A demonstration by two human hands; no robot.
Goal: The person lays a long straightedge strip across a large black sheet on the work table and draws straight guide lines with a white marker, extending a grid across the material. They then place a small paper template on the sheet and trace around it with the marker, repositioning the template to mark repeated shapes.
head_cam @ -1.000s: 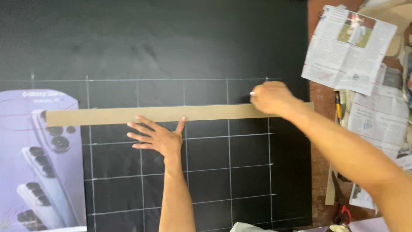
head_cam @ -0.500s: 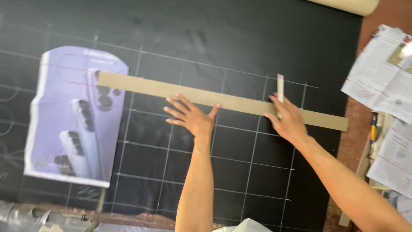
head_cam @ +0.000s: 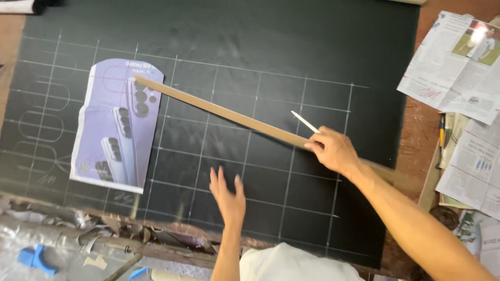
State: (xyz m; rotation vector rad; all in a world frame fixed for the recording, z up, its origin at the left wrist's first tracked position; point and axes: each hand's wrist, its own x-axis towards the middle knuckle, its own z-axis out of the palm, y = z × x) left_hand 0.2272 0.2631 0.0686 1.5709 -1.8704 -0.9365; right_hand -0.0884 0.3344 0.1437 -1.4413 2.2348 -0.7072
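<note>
The long, thin tan wooden straightedge [head_cam: 224,115] lies slanted across the chalk-gridded black sheet [head_cam: 291,57]; it looks light and stiff, best pinned near its ends. The right hand [head_cam: 333,150] presses its right part, fingers closed round a white chalk stick [head_cam: 305,122]. The left hand [head_cam: 228,195] hovers open and empty below, with a purple printed cut-out [head_cam: 112,130] under the far tip and newspapers [head_cam: 453,62] alongside.

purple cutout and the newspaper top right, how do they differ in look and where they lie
The purple cutout is a glossy lilac print with a rounded top; the newspaper is pale, text-filled and squarer. The purple cutout lies on the black sheet, over its chalk grid; the newspaper lies off it, on the brown surface. The long strip's far end rests over the purple cutout; nothing crosses the newspaper. Both are flat printed paper, neither touched by a hand.
</note>
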